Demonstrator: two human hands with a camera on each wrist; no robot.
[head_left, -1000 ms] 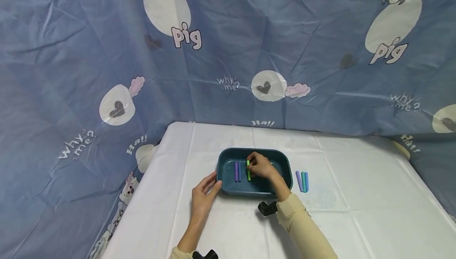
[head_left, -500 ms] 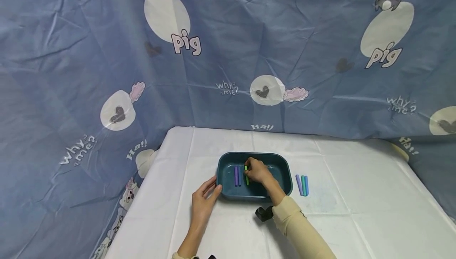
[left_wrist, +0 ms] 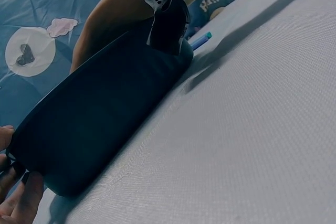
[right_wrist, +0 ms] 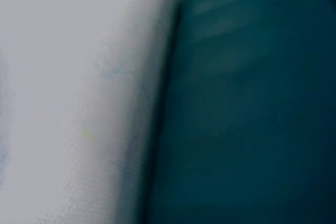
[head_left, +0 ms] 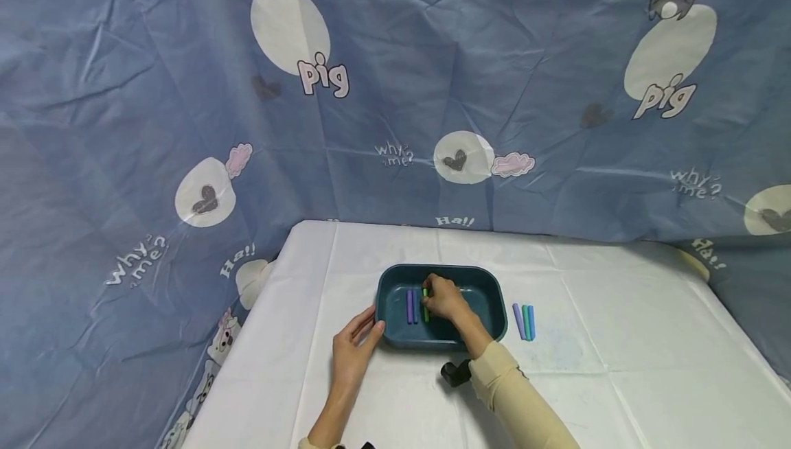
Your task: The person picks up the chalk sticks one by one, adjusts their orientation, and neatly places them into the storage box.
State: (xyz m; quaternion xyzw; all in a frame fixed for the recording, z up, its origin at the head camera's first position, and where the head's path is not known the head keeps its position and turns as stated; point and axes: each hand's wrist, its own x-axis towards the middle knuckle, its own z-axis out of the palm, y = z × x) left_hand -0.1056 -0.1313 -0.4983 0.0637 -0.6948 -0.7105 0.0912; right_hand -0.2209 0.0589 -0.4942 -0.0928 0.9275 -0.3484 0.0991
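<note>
While the worktop [head_left: 259,380] carries the teal tray [head_left: 393,291], blurred in the right wrist view, your left hand [head_left: 353,347] stays at the tray's left end, fingers and thumb spread against its wall; the left wrist view crops this hand. Your right hand [head_left: 445,297] pinches the green stick [head_left: 426,315] inside the tray and partly covers it. Compared with one second ago, the green stick is closer to the blue stick [head_left: 416,307].

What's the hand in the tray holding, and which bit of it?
The right hand pinches a green stick by its far part; the near end shows. The left hand only touches the tray.
</note>
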